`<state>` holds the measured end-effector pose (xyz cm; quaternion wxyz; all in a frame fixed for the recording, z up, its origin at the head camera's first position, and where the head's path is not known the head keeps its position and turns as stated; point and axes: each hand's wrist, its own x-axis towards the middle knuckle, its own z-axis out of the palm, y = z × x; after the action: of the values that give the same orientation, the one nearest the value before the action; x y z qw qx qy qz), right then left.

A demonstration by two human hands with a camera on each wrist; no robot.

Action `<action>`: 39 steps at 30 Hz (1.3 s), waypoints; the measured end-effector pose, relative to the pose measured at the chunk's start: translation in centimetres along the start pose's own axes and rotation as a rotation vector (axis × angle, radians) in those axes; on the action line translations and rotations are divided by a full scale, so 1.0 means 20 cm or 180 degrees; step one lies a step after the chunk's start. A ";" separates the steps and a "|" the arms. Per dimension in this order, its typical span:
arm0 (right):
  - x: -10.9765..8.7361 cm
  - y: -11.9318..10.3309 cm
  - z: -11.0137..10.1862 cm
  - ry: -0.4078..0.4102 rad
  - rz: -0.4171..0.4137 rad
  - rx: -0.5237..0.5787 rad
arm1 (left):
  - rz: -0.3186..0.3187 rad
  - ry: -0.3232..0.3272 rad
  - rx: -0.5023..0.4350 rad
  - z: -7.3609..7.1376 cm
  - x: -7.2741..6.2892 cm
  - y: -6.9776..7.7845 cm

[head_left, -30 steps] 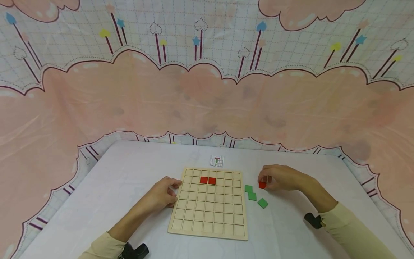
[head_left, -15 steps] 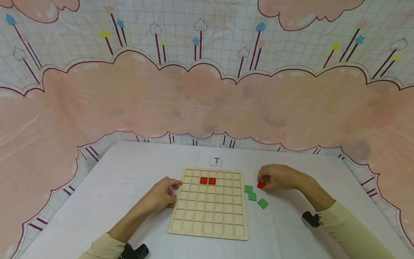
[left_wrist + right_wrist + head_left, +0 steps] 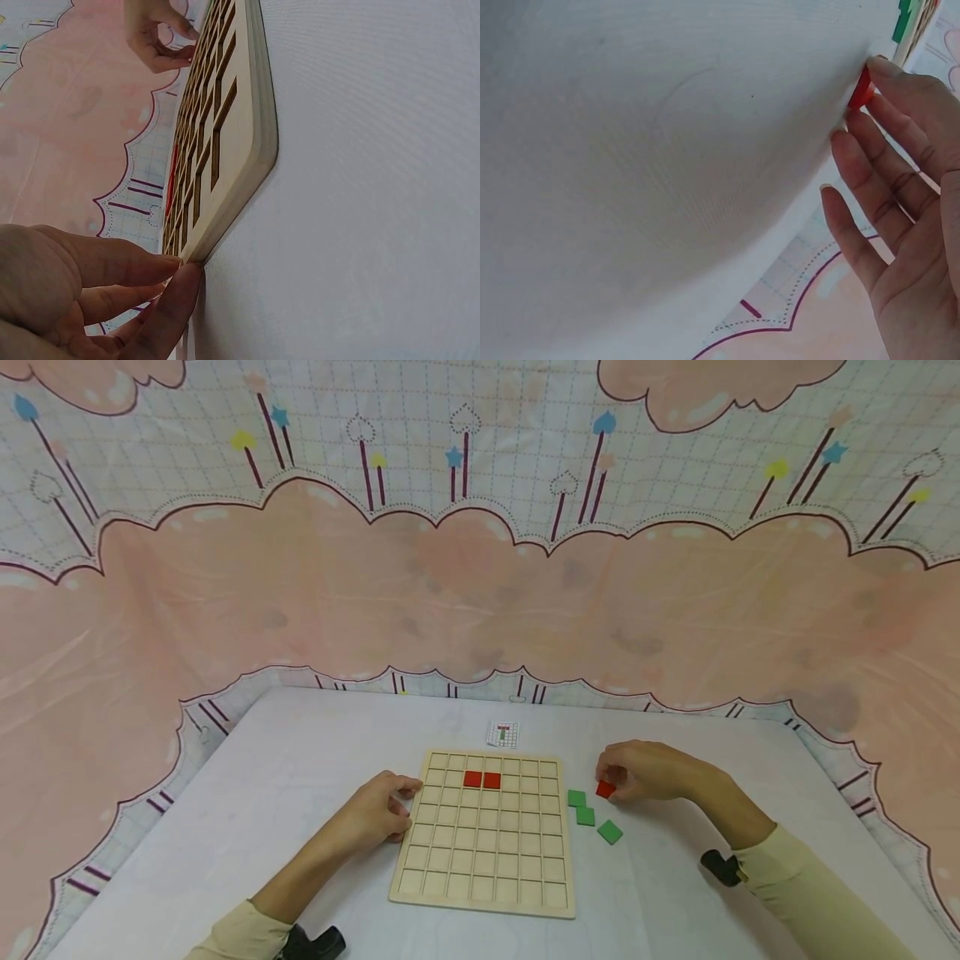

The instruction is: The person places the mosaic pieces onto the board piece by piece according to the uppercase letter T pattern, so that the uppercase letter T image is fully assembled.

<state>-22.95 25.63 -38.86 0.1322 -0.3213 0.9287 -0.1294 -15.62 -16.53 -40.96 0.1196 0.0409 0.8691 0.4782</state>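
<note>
A square wooden grid board [image 3: 480, 912] lies on the white table, with two red square tiles [image 3: 482, 780] side by side in its second row from the far side. At the board's left edge my left hand [image 3: 372, 810] holds on with thumb and fingers; the left wrist view shows its fingertips [image 3: 180, 281] against the rim near a corner. Right of the board, my right hand [image 3: 651, 770] pinches a third red tile [image 3: 605, 789], tilted at the tabletop. In the right wrist view that tile [image 3: 861, 88] sits between thumb and finger, the other fingers spread.
Three green square tiles [image 3: 585, 816] lie just right of the board, near my right hand. Beyond the board's far edge is a small printed pattern card [image 3: 502, 733]. A patterned cloth [image 3: 480, 585] hangs behind the table.
My right hand has shifted slightly left with the red tile, which has turned a little in the fingers. The left hand and the board have stayed in place.
</note>
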 end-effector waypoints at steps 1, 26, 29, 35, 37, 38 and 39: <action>0.00 0.00 0.00 -0.0001 0.0002 0.0014 | 0.0005 0.0001 0.0000 0.00 0.00 0.00; 0.04 -0.02 -0.03 -0.0122 0.0069 0.0006 | 0.0005 0.0015 0.0034 0.00 0.00 0.01; 0.06 -0.03 -0.04 -0.0120 0.0059 0.0004 | 0.0008 0.0012 0.0038 0.00 0.00 0.01; 0.08 -0.06 -0.06 -0.0138 -0.0001 0.0013 | 0.0001 0.0012 0.0022 0.00 -0.01 0.01; 0.09 -0.07 -0.06 -0.0136 -0.0025 0.0018 | 0.0002 0.0017 0.0025 0.00 -0.01 0.02; 0.09 -0.07 -0.06 -0.0134 -0.0034 0.0016 | -0.0001 0.0017 0.0025 0.00 -0.01 0.02; 0.10 -0.08 -0.06 -0.0128 -0.0043 0.0014 | -0.0003 0.0020 0.0028 0.00 -0.01 0.02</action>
<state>-23.96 23.40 -37.47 0.1507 -0.3298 0.9234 -0.1259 -15.50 -16.44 -40.63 0.1170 0.0395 0.8716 0.4745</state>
